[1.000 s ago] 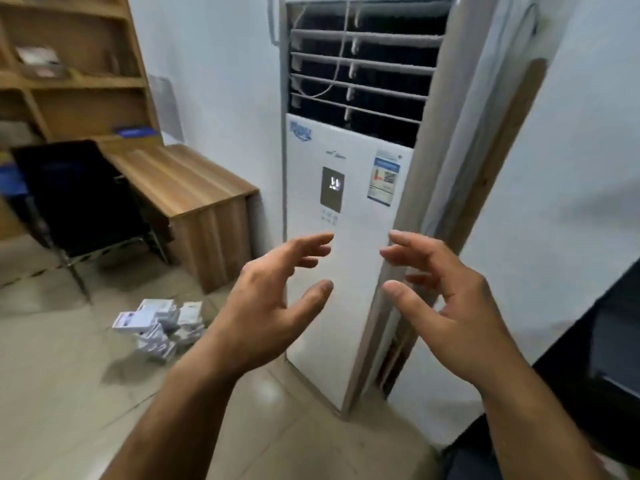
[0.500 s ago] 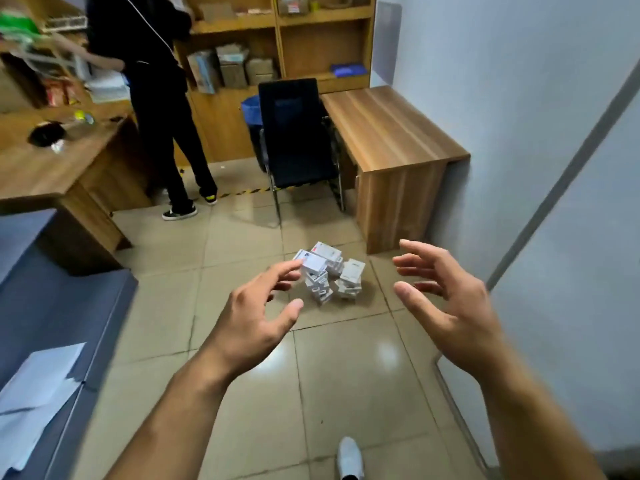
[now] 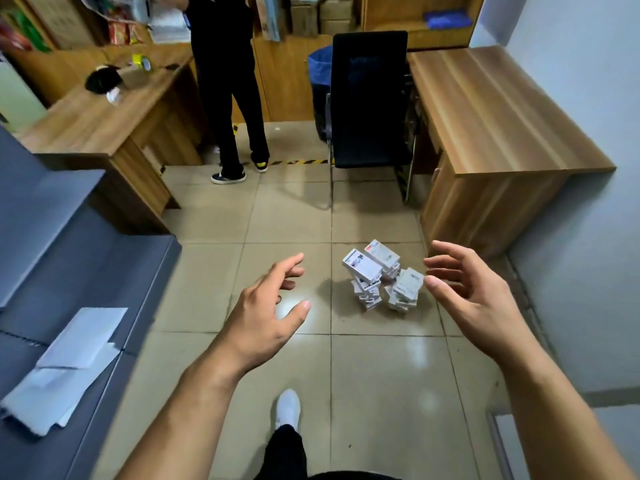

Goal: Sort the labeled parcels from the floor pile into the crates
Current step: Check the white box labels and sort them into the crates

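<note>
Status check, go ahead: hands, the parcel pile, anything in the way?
Left hand and right hand open, empty. Parcel pile untouched on floor tiles ahead, beside wooden desk. Path clear; no crates in view.

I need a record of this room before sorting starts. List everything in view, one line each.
parcels: one pile, exact count unclear, white with labels, on the floor tiles between the hands
desks: two, wood, one at right by the wall, one at upper left
office chair: one, black, tucked beside the right desk
bin: one, blue liner, behind the chair
shelving: wood, along the back wall, holding boxes
standing person: one, dark clothes, by the left desk
grey surface: one, at left, with white paper sheets on it
hazard tape: yellow-black strip on the floor
shoe: one, white, bottom centre
left hand: open, empty
right hand: open, empty
</note>
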{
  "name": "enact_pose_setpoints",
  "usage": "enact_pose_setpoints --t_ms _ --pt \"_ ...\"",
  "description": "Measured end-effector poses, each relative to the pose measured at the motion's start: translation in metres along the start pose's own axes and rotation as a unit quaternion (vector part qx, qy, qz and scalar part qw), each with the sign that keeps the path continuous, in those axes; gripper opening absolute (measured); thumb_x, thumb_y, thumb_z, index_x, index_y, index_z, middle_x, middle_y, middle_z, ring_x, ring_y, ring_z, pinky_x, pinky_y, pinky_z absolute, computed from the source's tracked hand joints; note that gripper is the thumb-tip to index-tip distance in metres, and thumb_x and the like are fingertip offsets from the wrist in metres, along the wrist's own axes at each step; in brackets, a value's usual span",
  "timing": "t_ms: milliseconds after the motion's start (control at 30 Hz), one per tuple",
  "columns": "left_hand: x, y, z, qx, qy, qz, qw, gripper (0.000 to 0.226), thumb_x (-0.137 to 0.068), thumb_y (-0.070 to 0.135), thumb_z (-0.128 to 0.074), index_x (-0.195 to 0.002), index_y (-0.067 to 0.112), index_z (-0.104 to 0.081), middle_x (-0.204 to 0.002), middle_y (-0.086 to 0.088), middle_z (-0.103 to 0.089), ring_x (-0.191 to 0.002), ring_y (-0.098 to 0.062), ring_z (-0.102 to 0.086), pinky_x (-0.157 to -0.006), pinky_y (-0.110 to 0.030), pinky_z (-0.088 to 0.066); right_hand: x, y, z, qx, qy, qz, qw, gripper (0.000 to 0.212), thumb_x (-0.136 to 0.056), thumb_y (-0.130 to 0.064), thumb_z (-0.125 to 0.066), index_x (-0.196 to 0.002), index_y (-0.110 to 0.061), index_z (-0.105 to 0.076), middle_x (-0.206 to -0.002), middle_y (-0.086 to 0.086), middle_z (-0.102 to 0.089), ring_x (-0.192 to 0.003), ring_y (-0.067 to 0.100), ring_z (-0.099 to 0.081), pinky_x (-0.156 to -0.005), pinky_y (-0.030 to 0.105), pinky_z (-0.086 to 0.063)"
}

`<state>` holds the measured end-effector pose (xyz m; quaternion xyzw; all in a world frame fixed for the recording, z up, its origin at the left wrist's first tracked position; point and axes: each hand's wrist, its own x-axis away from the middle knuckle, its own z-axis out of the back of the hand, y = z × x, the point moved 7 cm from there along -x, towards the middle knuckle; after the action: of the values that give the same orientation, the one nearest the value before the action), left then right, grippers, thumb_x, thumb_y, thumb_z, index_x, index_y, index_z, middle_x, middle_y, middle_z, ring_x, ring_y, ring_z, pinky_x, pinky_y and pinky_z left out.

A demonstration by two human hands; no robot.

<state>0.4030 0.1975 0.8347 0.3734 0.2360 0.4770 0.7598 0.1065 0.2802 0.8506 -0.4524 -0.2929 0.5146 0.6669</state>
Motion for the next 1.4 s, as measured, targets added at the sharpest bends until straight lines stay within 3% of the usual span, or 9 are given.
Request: enact_pose_setpoints --t_ms 167,333,500,633,833,1067,1267,1400 --pt "-0.085 -0.043 0.014 0.023 -0.046 -0.002 0.999 0.069 -0.083 0.039 -0.063 -0.148 0.039 -0.04 -0.129 0.021 -0.058 -0.115 -0.005 -0.058 -0.096 -0.035 -0.051 -0.056 0.016 -0.042 0.004 0.035 -0.048 0.998 0.049 -0.092 -0.02 -0.072 -0.138 -0.025 -0.057 -0.114 -0.009 -0.07 -0.106 0.007 -0.069 -0.091 0.024 -0.056" --pt "-0.157 -0.073 0.018 0.023 -0.122 -0.004 0.992 0.075 -0.091 0.021 -0.069 -0.153 0.04 -0.031 -0.13 0.017 -0.059 -0.114 -0.001 -0.057 -0.096 -0.026 -0.047 -0.08 0.025 -0.07 0.012 0.171 -0.081 0.982 0.036 -0.096 -0.015 -0.069 -0.131 -0.02 -0.063 -0.108 -0.007 -0.073 -0.101 0.01 -0.071 -0.09 0.024 -0.056" --pt "-0.209 -0.08 0.013 0.015 -0.151 -0.003 0.988 0.076 -0.092 0.018 -0.068 -0.154 0.04 -0.029 -0.129 0.016 -0.06 -0.112 0.0 -0.058 -0.097 -0.025 -0.047 -0.099 0.045 -0.083 -0.015 0.222 -0.131 0.966 0.033 -0.096 -0.01 -0.067 -0.126 -0.023 -0.064 -0.105 -0.007 -0.074 -0.097 0.01 -0.073 -0.087 0.017 -0.055" --pt "-0.245 -0.083 0.003 0.007 -0.157 -0.006 0.988 0.074 -0.092 0.017 -0.068 -0.152 0.04 -0.032 -0.128 0.016 -0.06 -0.112 -0.003 -0.059 -0.095 -0.029 -0.05 -0.121 0.068 -0.072 -0.031 0.267 -0.153 0.951 0.032 -0.098 -0.011 -0.065 -0.119 -0.034 -0.064 -0.103 -0.003 -0.075 -0.097 0.015 -0.074 -0.091 0.033 -0.058" --pt "-0.293 -0.077 -0.013 0.007 -0.158 -0.02 0.987 0.069 -0.092 0.014 -0.068 -0.149 0.04 -0.039 -0.126 0.02 -0.06 -0.114 -0.004 -0.058 -0.093 -0.026 -0.049 -0.159 0.108 -0.057 -0.056 0.286 -0.195 0.937 0.034 -0.097 -0.012 -0.065 -0.109 -0.043 -0.064 -0.1 -0.001 -0.075 -0.096 0.019 -0.075 -0.094 0.047 -0.059" --pt "-0.359 -0.095 -0.049 0.006 -0.236 -0.038 0.971 0.079 -0.087 0.005 -0.073 -0.148 0.043 -0.041 -0.127 0.022 -0.061 -0.114 -0.004 -0.058 -0.094 -0.029 -0.051 -0.197 0.118 -0.061 -0.08 0.316 -0.193 0.925 0.03 -0.097 -0.01 -0.064 -0.115 -0.035 -0.064 -0.1 0.001 -0.075 -0.094 0.021 -0.075 -0.089 0.037 -0.058" --pt "-0.452 -0.124 -0.079 0.011 -0.305 -0.06 0.95 0.077 -0.087 0.004 -0.073 -0.145 0.045 -0.043 -0.126 0.021 -0.061 -0.113 -0.003 -0.058 -0.095 -0.029 -0.051 -0.232 0.145 -0.089 -0.071 0.361 -0.257 0.894 0.032 -0.096 -0.011 -0.067 -0.121 -0.031 -0.064 -0.1 -0.006 -0.074 -0.095 0.017 -0.074 -0.089 0.036 -0.059" --pt "-0.508 -0.168 -0.092 0.011 -0.332 -0.049 0.942 0.07 -0.088 0.004 -0.071 -0.142 0.043 -0.047 -0.126 0.019 -0.062 -0.113 -0.002 -0.059 -0.093 -0.029 -0.052 -0.255 0.175 -0.114 -0.071 0.389 -0.286 0.873 0.034 -0.097 -0.013 -0.066 -0.123 -0.034 -0.063 -0.103 -0.003 -0.074 -0.098 0.019 -0.074 -0.091 0.044 -0.058"
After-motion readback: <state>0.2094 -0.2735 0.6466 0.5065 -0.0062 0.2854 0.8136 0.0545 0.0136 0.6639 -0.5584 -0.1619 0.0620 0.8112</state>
